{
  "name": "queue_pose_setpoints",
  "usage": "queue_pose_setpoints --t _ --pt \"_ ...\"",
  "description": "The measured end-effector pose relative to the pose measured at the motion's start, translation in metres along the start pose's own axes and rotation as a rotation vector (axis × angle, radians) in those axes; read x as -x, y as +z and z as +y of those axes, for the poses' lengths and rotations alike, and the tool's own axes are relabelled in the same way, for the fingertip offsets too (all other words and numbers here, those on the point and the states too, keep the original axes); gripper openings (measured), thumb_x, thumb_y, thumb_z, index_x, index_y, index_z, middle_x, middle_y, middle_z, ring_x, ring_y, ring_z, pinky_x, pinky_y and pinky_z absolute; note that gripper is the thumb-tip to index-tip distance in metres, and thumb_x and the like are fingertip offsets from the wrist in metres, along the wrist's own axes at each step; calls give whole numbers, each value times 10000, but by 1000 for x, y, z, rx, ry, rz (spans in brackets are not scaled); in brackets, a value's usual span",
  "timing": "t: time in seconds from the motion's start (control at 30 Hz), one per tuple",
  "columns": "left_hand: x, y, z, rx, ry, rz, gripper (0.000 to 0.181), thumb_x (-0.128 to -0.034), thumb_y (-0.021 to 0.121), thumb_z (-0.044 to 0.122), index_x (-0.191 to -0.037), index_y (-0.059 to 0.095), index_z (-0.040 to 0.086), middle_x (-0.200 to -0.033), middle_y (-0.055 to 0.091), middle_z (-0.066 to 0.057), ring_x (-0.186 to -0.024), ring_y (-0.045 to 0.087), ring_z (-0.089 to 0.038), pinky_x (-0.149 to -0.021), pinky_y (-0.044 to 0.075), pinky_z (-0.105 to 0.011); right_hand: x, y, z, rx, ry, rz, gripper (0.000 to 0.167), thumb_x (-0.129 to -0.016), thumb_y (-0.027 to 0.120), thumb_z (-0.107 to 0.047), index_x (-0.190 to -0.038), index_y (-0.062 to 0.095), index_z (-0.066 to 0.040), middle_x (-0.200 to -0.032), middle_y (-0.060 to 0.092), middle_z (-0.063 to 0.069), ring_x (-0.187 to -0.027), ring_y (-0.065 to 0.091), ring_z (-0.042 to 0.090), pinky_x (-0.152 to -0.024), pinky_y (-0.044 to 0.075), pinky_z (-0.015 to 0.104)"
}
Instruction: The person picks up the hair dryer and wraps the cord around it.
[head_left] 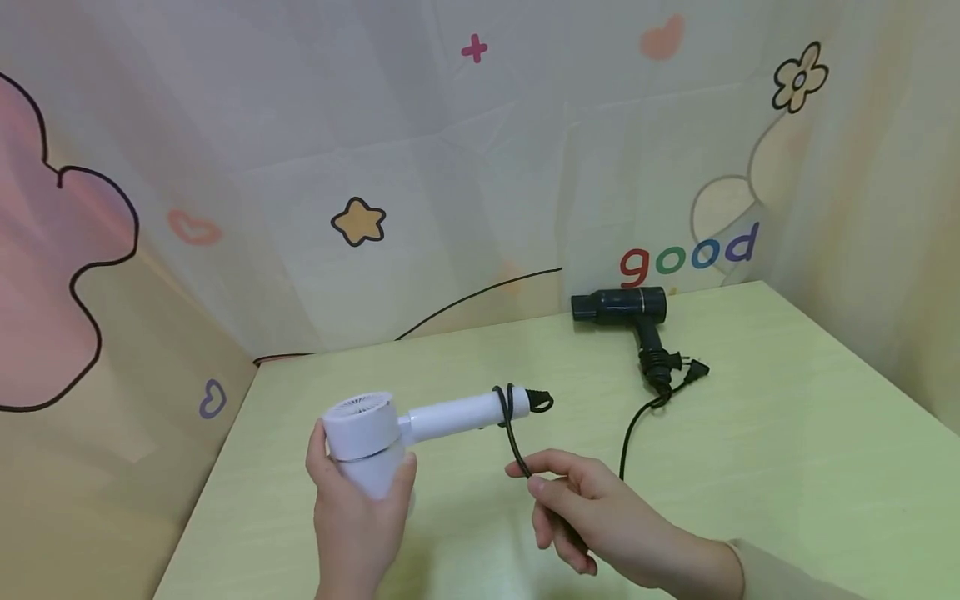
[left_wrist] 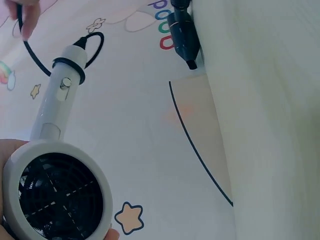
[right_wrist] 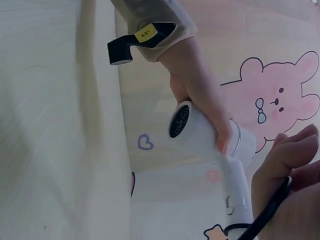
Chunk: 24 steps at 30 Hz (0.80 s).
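A white hair dryer is held up above the table, its handle pointing right. My left hand grips the dryer's round head, thumb on one side and fingers on the other. The dark power cord loops around the handle's end. My right hand pinches this cord between thumb and fingers, a little below the handle. In the left wrist view, the dryer's round grille and a switch on the handle show. The right wrist view shows the cord passing through my right hand.
A dark hair dryer lies at the back right of the pale table, its cord wound on the handle and its plug beside it. A printed curtain stands behind the table and along its sides.
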<state>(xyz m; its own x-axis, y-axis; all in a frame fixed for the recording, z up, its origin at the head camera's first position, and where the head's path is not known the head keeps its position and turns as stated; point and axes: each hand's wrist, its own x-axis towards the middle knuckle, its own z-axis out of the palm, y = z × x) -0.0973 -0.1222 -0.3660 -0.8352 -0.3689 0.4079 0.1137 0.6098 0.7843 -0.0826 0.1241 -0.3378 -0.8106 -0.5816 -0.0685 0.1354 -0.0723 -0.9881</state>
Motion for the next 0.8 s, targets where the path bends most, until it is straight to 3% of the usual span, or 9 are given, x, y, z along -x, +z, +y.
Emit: queue_pose_setpoints --t 0.2,0.37,0.6,0.8 --pt "-6 -6 1 79 -147 -74 946 -788 752 317 -1482 115 235 -1049 547 -127 -828 584 -267 -714 441 -354 -2 4 14 66 10 21 403 -1019 409 -296 -1192 498 57 -704 589 3 -425 447 71 -430 383 204" --pt "-10 -8 0 139 -232 -151 934 -805 733 365 -1482 95 280 -1094 527 -129 -875 589 -263 -708 453 -326 -3 6 24 127 19 42 386 -1020 402 -306 -1186 539 15 -691 598 2 -445 456 82 -464 399 202" --pt "-14 -8 -1 231 -297 -211 944 -831 711 362 -1493 51 229 -1181 506 -169 -971 584 -295 -724 495 -344 -9 2 41 201 19 60 387 -1018 409 -303 -1184 578 3 -678 593 29 -463 462 85 -487 424 209" --pt "-16 -7 1 294 -322 -232 945 -853 692 336 -1496 21 166 -1199 480 -198 -1002 569 -301 -735 507 -356 -17 -9 54 255 75 86 396 -1006 431 -335 -1160 613 -19 -673 586 31 -477 447 100 -485 411 220"
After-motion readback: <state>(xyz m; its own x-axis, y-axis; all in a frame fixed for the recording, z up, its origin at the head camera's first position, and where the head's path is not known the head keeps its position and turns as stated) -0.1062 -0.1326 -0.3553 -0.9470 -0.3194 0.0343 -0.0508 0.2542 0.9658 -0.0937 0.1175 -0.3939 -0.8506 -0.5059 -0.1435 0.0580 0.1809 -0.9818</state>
